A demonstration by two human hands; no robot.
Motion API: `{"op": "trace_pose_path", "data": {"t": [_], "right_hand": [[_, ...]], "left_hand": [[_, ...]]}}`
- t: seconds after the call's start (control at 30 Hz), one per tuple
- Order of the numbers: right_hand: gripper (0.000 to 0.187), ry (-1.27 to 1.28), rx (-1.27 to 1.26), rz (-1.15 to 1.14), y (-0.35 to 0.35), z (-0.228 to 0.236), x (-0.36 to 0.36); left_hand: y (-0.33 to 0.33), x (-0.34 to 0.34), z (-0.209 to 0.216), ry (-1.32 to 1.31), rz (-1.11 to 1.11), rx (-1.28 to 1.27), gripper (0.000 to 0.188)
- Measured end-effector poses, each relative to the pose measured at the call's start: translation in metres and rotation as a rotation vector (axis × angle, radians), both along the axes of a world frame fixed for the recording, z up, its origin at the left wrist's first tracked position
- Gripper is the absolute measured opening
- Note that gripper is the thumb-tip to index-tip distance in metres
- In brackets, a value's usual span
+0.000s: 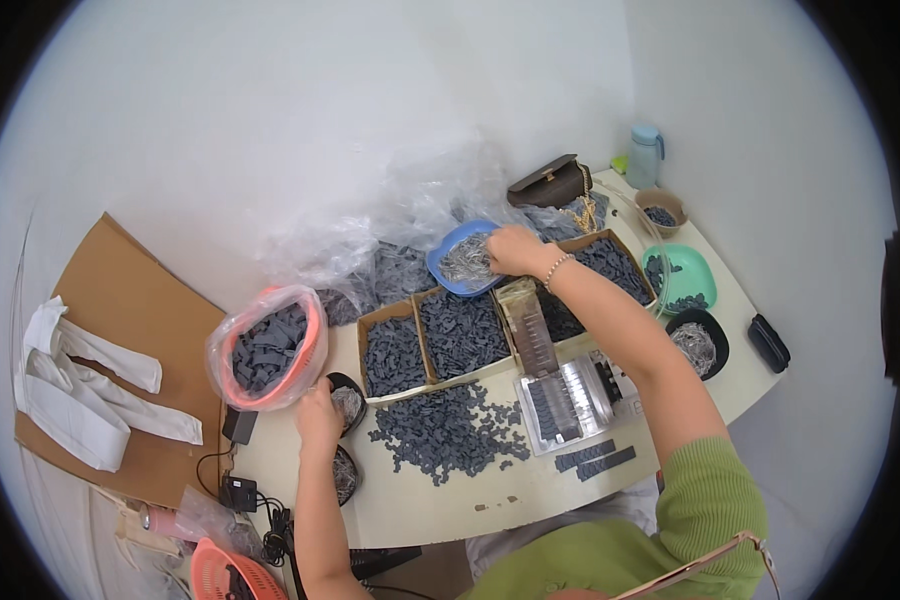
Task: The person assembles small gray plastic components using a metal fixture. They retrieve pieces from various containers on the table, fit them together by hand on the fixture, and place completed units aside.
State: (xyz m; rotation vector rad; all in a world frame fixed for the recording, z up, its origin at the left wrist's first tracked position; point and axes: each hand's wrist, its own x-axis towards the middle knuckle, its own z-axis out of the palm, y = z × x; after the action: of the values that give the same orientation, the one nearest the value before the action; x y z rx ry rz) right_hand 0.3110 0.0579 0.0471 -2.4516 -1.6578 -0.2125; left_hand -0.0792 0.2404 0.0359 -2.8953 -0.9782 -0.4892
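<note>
My right hand (518, 250) reaches across the table to a blue tray (451, 288) of thin silvery metal pieces (468, 260). Its fingers are drawn together over the tray's right side; what they hold is too small to tell. My left hand (318, 412) is beside the left rim of a small black bowl (358, 416) with silvery pieces in it. The left fingers look closed, their tips partly hidden. A second black bowl (347, 476) of similar pieces stands just nearer. Small dark grey parts (445, 430) lie heaped on the white table (410, 515).
Cardboard boxes (428, 350) of grey parts stand mid-table, beside a clear-fronted device (562, 400) with a chute. An orange basket (315, 345) lined with plastic is at left. A green tray (705, 275), black bowl (715, 330) and blue jug (645, 160) are at right.
</note>
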Motion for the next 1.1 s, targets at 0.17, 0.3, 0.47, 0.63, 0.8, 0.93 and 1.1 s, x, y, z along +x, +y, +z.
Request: {"op": "trace_pose_path", "data": {"t": [0.17,0.3,0.47,0.63,0.8,0.93,1.1], "right_hand": [[0.022,0.028,0.044,-0.140,-0.011,0.006,-0.005],[0.010,0.008,0.234,-0.178,-0.017,-0.001,-0.004],[0.013,0.182,0.536,-0.052,-0.043,0.010,-0.006],[0.012,0.554,0.447,0.241,-0.107,0.034,-0.059],[0.012,0.254,0.122,0.386,-0.162,-0.005,-0.115],[0.012,-0.017,0.146,0.338,-0.171,-0.030,-0.140],[0.012,-0.032,0.195,0.329,-0.171,-0.039,-0.147]], "left_hand": [[-0.106,0.048,0.013,-0.352,-0.330,-0.415,0.018],[-0.195,0.080,-0.011,-0.377,-0.776,-0.292,0.021],[-0.234,0.102,-0.032,-0.267,-1.024,-0.087,0.025],[-0.238,0.099,-0.031,-0.157,-0.974,-0.064,0.028],[-0.238,0.091,-0.032,-0.179,-0.951,-0.038,0.031],[-0.228,0.087,-0.034,-0.225,-0.803,-0.249,0.037],[-0.229,0.091,-0.047,-0.116,-0.704,-0.226,0.060]]}}
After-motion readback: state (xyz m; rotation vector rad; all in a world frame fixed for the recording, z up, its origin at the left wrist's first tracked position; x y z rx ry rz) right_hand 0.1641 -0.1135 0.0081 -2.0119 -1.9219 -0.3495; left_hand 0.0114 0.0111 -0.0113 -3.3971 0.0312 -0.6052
